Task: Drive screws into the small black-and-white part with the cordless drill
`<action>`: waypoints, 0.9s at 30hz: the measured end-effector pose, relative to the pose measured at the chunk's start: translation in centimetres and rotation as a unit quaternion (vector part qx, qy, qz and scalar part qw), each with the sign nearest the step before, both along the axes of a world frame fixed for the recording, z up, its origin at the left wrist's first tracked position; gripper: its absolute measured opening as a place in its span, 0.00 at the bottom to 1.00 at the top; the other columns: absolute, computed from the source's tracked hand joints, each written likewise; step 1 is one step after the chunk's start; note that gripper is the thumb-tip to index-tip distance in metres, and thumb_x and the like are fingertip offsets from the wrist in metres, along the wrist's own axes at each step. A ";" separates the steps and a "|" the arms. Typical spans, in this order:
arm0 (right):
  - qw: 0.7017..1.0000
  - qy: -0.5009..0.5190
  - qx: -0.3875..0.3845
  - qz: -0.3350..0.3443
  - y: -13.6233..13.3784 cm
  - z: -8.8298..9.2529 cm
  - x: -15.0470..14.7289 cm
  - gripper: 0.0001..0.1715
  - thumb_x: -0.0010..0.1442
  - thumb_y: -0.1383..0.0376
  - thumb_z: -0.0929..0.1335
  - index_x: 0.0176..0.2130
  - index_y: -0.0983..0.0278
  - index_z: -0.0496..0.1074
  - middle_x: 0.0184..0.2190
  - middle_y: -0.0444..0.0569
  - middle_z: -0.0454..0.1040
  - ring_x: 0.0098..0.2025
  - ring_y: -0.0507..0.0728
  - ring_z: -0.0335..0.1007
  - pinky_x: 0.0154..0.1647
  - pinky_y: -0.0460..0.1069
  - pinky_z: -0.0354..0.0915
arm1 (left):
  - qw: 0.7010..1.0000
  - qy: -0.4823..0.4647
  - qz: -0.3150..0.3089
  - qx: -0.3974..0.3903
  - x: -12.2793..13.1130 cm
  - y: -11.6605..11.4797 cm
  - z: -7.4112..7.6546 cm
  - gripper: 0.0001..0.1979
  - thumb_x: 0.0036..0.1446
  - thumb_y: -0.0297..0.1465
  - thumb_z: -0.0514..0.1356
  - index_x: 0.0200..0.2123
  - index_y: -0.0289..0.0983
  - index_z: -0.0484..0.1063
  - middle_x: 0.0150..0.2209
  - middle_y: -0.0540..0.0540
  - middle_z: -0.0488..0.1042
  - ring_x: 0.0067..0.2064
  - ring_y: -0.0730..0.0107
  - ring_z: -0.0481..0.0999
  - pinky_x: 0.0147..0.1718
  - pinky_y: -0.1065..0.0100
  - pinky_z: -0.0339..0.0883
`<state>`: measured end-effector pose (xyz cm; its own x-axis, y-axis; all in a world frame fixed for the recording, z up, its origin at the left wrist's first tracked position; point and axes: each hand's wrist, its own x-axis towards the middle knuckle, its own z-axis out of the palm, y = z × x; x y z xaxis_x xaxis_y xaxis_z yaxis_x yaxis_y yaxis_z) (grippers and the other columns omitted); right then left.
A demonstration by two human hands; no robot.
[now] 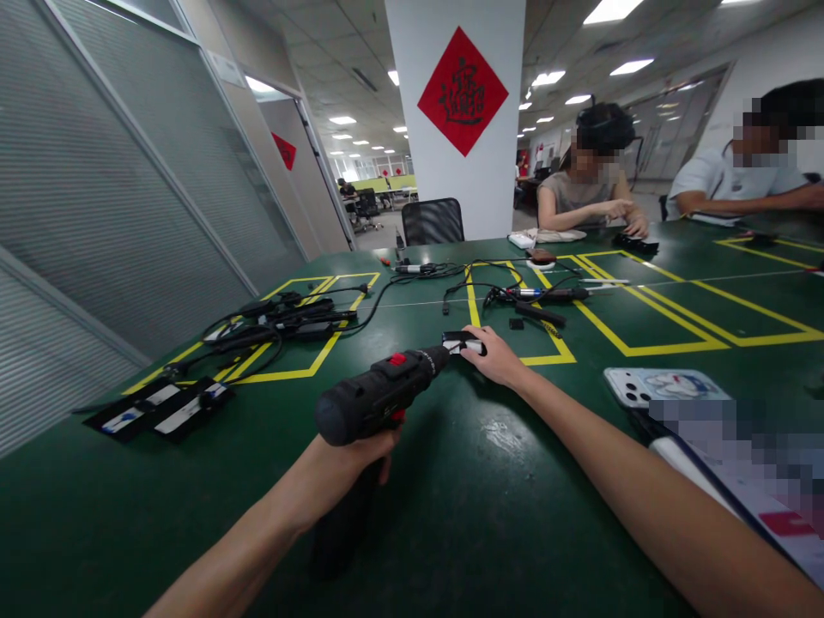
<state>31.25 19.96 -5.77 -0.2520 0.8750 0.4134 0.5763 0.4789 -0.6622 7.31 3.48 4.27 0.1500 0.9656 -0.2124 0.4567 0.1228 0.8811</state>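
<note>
Yellow tape [675,349] is marking out areas on a green table [129,515]. Above its near side, the left grip [361,448] is grasping a black power drill [373,399], probably heavy and rigid, with the handle offering the surest hold. The right grip [494,355] is clasping a small black-and-white block [454,345] near the drill's tip, likely light, stiff and best pinched by its sides. Tangled cables [289,314] are cluttering the left; a phone [673,384] is lying at right, both leaving the block unobstructed.

Office, w/ mesh chair [433,221], ceiling lts [611,10] & glass partition [186,112].
</note>
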 end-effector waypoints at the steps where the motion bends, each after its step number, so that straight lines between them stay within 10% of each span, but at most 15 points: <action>1: 1.000 0.000 0.000 -0.001 0.0 0.1 0.0 0.24 0.58 0.61 0.66 0.54 0.59 0.65 0.46 0.49 0.64 0.45 0.55 0.66 0.52 0.51 0.60 | 1.000 -0.006 0.004 0.007 0.1 0.0 0.0 0.15 0.51 0.38 0.58 0.40 0.35 0.69 0.20 0.51 0.70 0.23 0.67 0.68 0.28 0.65 0.60; 27: 1.000 -0.002 0.005 -0.001 0.3 -0.4 0.0 0.24 0.58 0.60 0.66 0.54 0.57 0.65 0.46 0.49 0.64 0.47 0.56 0.66 0.52 0.52 0.59 | 0.999 -0.037 -0.018 -0.013 -0.1 0.2 0.1 0.12 0.52 0.34 0.59 0.39 0.35 0.67 0.24 0.52 0.70 0.23 0.69 0.69 0.30 0.64 0.63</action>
<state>31.28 20.27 -6.14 -0.2526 0.8714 0.4206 0.5795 0.4843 -0.6554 7.26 3.64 4.40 0.2014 0.9534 -0.2248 0.3945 0.1311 0.9095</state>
